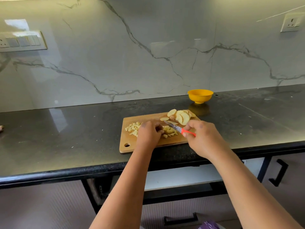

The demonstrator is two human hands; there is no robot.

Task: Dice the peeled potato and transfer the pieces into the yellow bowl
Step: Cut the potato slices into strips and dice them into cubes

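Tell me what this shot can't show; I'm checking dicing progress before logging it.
- Head view: inside of the yellow bowl, hidden by its near wall.
- What the left hand pins on the cutting board: covered by the hand.
- Knife handle: mostly hidden in the right hand.
- Diced potato count: too small.

The left hand (149,132) covers the middle of the pale diced potato pieces (132,128), so what its fingers press cannot be seen. The right hand (200,136) hides most of the orange plastic handle of the small kitchen knife (177,128). The inside of the round yellow bowl (200,95) is too shallow in view to tell its content. A small brownish thing (1,128) is cut off by the left edge. A purple item (208,225) is cut by the bottom edge.
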